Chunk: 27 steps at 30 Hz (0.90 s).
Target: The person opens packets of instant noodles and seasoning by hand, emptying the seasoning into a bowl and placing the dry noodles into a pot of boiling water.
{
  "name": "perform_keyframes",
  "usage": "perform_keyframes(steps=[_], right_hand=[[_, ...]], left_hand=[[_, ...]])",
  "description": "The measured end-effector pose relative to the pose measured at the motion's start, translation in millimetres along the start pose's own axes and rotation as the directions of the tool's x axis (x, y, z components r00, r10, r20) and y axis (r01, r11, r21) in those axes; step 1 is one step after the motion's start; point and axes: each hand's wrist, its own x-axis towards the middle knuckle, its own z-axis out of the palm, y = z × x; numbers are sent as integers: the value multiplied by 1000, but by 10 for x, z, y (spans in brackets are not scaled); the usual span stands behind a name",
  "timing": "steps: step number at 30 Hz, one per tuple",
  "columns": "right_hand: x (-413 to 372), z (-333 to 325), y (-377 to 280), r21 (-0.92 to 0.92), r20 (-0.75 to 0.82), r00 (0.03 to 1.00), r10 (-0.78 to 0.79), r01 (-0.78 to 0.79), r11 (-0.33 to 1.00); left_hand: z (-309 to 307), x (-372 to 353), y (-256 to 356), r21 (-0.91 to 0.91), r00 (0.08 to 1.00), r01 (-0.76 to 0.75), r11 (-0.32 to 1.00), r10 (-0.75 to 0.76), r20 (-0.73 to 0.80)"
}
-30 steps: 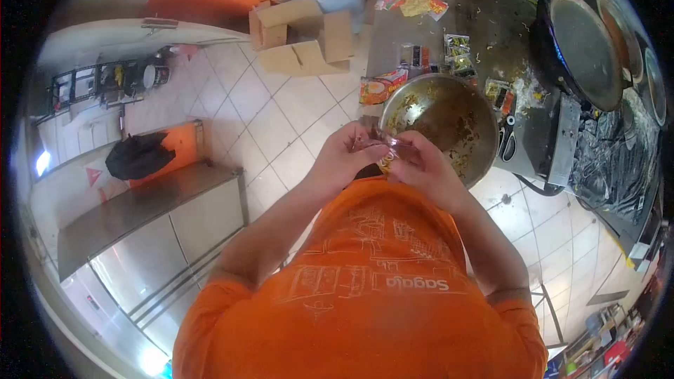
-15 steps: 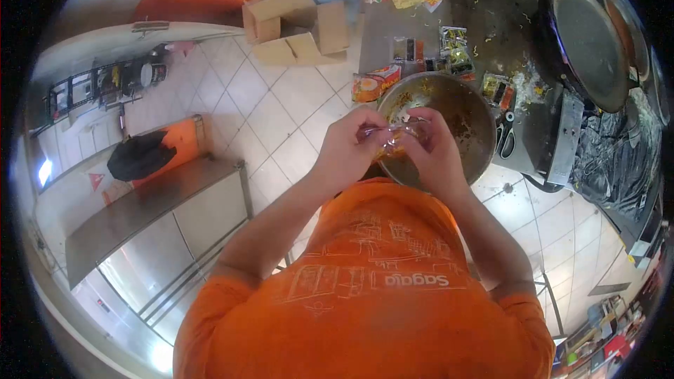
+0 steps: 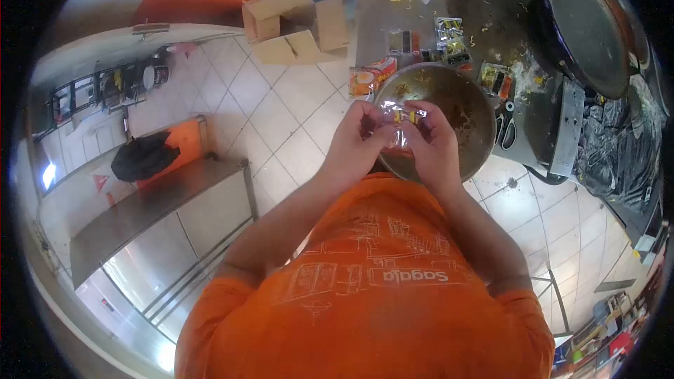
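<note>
Both of my hands pinch a small clear seasoning sachet (image 3: pixel 401 119) over the near rim of a large metal bowl (image 3: pixel 456 102) that holds brown and yellow residue. My left hand (image 3: pixel 359 137) grips the sachet's left end and my right hand (image 3: pixel 432 142) grips its right end. The sachet shows yellow and dark contents. My orange shirt fills the lower part of the view.
Torn noodle wrappers (image 3: pixel 371 78) and small sachets (image 3: pixel 451 38) litter the dark counter (image 3: pixel 505 7) behind the bowl. A large flat pan (image 3: pixel 586 31) stands at the right. Cardboard boxes (image 3: pixel 298 24) lie on the tiled floor; a steel table (image 3: pixel 154 203) is at the left.
My hands have lifted the sachet up and forward, from in front of my chest to over the bowl's near rim, and the view has tilted slightly.
</note>
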Motion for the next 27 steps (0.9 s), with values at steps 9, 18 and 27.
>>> perform_keyframes(steps=[9, 18, 27], right_hand=[[-161, -33, -225, 166, 15, 999, 46, -48, 985], [-400, -427, -217, 71, -33, 976, -217, 219, 973], [-412, -564, -148, -43, -142, 968, -209, 205, 978]], left_hand=[[-16, 31, 122, 30, 1000, 18, 999, -18, 8], [-888, -298, 735, -724, 732, 46, 689, 470, 494], [-260, -399, 769, 445, 772, -535, 718, 201, 604]])
